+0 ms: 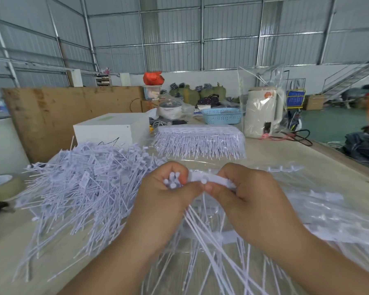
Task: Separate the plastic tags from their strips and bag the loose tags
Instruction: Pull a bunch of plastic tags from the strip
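I work at a pale table point(307, 152) in a metal-walled shed. My left hand point(164, 199) grips a bunch of freed tags point(173, 183) by their heads; my right hand point(247, 194) pinches the flat white strip point(211, 180) beside it. The thin, springy tails could tangle or snap if I twist too hard. A spiky loose pile point(83, 179) lies left, uncut strips point(200, 139) ahead, and crinkly clear bags point(320, 213) right.

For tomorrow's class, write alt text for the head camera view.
Two hands work a white plastic strip over a table: the left hand grips a bunch of detached tags, the right hand pinches the strip. A heap of loose tags lies to the left.
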Demonstrator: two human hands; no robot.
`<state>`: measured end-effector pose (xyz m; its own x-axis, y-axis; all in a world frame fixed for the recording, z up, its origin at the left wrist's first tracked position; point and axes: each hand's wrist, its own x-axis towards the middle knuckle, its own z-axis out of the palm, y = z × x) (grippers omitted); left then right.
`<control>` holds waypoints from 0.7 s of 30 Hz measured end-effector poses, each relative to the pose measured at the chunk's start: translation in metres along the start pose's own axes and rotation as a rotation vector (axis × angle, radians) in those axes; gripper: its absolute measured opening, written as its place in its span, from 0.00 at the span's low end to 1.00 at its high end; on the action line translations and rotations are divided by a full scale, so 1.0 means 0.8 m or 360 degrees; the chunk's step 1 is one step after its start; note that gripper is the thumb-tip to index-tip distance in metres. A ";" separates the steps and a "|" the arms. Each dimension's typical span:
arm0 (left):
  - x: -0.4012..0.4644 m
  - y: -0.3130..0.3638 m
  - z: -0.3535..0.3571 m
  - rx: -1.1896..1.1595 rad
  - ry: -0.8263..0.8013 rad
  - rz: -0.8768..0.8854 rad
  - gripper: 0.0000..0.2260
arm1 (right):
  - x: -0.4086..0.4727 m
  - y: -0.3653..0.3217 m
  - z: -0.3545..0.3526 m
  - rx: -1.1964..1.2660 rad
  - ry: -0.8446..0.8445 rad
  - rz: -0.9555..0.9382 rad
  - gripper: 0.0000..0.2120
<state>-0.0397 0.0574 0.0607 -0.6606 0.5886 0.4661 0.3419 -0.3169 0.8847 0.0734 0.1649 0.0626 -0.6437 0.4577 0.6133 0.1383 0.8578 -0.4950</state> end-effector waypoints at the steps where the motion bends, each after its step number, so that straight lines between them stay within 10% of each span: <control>1: -0.002 0.002 0.003 -0.0029 0.0015 -0.0006 0.15 | -0.001 -0.003 0.002 0.0033 0.0031 0.0000 0.17; 7: 0.008 0.001 -0.014 -0.0789 -0.0016 -0.0293 0.15 | 0.007 -0.004 -0.013 0.0628 0.0303 0.0020 0.15; 21: 0.001 -0.001 -0.021 -0.0070 -0.0681 -0.0002 0.04 | 0.003 0.020 -0.022 0.0381 -0.0602 -0.0174 0.19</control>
<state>-0.0519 0.0455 0.0600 -0.3212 0.8413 0.4347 0.3062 -0.3421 0.8884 0.0871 0.1837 0.0668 -0.8806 0.2120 0.4238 -0.0946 0.7977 -0.5955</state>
